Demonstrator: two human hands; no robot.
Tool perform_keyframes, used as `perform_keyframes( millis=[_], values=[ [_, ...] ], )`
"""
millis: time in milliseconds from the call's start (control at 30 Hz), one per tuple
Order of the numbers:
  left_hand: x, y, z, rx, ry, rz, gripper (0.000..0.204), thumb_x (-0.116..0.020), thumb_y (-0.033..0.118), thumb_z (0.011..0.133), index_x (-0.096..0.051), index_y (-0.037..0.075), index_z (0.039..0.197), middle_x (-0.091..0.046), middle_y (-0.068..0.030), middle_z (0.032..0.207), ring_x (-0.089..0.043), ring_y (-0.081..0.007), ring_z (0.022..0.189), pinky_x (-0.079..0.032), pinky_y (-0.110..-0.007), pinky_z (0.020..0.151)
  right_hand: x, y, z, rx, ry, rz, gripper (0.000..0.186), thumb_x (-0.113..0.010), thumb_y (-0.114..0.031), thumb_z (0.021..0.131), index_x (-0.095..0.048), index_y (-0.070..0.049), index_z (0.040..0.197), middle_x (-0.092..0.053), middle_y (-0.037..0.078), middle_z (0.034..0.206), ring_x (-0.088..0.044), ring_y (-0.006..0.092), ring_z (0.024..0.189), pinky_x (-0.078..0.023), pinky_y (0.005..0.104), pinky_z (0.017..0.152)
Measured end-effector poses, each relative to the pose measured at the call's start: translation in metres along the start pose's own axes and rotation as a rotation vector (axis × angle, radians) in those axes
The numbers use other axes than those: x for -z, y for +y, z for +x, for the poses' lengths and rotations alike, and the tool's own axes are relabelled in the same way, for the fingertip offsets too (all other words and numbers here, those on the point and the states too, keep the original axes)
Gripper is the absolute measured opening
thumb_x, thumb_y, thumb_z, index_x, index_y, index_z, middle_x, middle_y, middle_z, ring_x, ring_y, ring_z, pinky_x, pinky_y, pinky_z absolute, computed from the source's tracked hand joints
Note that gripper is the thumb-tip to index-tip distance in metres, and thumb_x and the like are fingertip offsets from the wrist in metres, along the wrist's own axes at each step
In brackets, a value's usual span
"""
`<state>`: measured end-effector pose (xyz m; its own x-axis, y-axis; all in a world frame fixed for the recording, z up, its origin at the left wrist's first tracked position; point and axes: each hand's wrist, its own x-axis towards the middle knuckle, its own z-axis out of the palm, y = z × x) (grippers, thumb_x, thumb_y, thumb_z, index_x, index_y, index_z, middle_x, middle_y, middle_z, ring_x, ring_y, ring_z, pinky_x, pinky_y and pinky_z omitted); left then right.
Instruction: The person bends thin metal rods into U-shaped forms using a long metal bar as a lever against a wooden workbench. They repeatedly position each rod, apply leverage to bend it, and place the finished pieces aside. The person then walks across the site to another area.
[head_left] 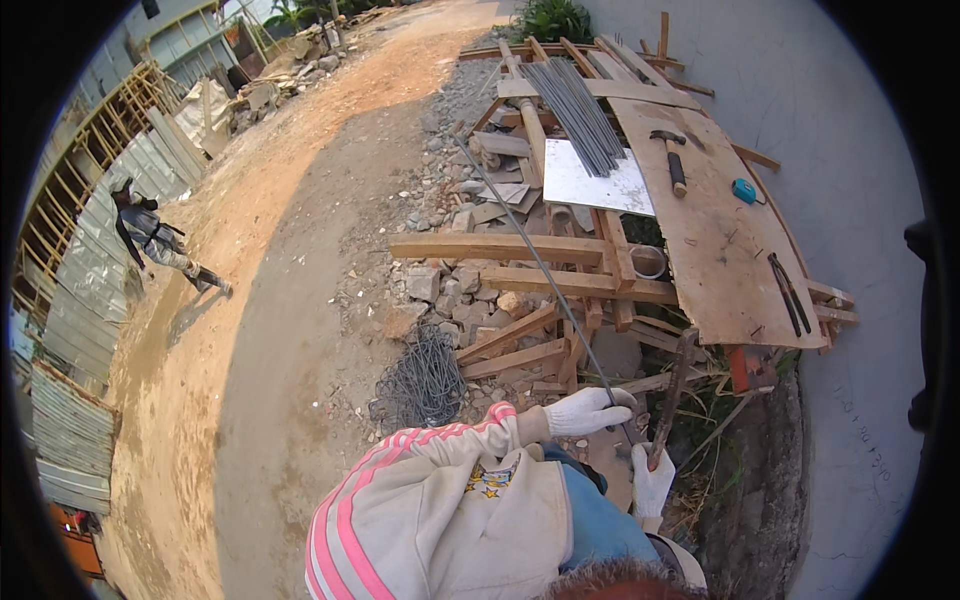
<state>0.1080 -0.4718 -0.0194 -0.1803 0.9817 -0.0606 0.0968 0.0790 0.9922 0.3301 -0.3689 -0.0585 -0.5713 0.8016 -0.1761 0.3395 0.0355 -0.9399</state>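
My left hand (590, 411), in a white glove, is closed around a long thin steel rod (547, 272). The rod slants away to the far left, past the timber frame. Just to the right and nearer, my gloved right hand (652, 482) grips the lower end of a rusty metal bar (673, 395) that points up toward the workbench. The rod's near end lies close to this bar; whether they touch I cannot tell. On the plywood top (700, 260) lie a hammer (675, 165), a teal tape measure (745, 191) and long-handled pincers (789, 295).
A bundle of steel rods (575, 115) rests over a white panel (595, 180). Timber beams (500, 247) jut left above rubble, beside tangled wire (420, 375). A grey wall (860, 300) borders the right. Another person (160, 235) is on the dirt road at left.
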Motion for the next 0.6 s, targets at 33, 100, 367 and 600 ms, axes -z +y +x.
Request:
perform_keyframes(
  millis=[33, 100, 367, 600],
  values=[
    [0.004, 0.000, 0.008, -0.007, 0.049, -0.012, 0.042, -0.056, 0.032, 0.108, -0.059, 0.002, 0.138, -0.068, -0.0079, 0.114, -0.062, -0.0134, 0.101, -0.053, -0.033, 0.089, 0.005, 0.008, -0.007, 0.011, 0.061, -0.006, 0.019, -0.072, -0.018, 0.096, -0.068, 0.000, 0.097, -0.059, -0.001, 0.074, -0.053, 0.0091, 0.067, -0.042, 0.0287, 0.060],
    [0.016, -0.002, 0.020, -0.044, 0.175, -0.057, 0.041, -0.057, 0.031, 0.106, -0.063, 0.000, 0.132, -0.071, -0.0093, 0.114, -0.065, -0.0173, 0.105, -0.052, -0.034, 0.095, 0.014, 0.022, -0.023, 0.037, 0.136, -0.003, 0.020, -0.072, -0.020, 0.097, -0.068, -0.001, 0.099, -0.060, -0.002, 0.075, -0.053, 0.0078, 0.066, -0.042, 0.0268, 0.061],
    [0.019, -0.002, 0.071, -0.038, 0.425, -0.111, 0.036, -0.056, 0.028, 0.105, -0.068, -0.004, 0.116, -0.071, -0.0080, 0.102, -0.061, -0.0141, 0.098, -0.048, -0.030, 0.090, 0.046, 0.055, -0.082, -0.094, 0.348, -0.135, 0.025, -0.071, -0.023, 0.096, -0.069, 0.000, 0.102, -0.061, 0.001, 0.075, -0.056, 0.0102, 0.070, -0.045, 0.0299, 0.065],
    [-0.015, -0.017, 0.089, -0.007, 0.288, -0.182, 0.037, -0.057, 0.029, 0.104, -0.067, -0.005, 0.112, -0.070, -0.0087, 0.098, -0.060, -0.0156, 0.093, -0.049, -0.032, 0.087, 0.053, 0.051, -0.117, -0.129, 0.419, -0.243, 0.025, -0.071, -0.022, 0.095, -0.070, 0.002, 0.104, -0.064, 0.004, 0.078, -0.058, 0.0131, 0.072, -0.048, 0.0322, 0.070]
  ],
)
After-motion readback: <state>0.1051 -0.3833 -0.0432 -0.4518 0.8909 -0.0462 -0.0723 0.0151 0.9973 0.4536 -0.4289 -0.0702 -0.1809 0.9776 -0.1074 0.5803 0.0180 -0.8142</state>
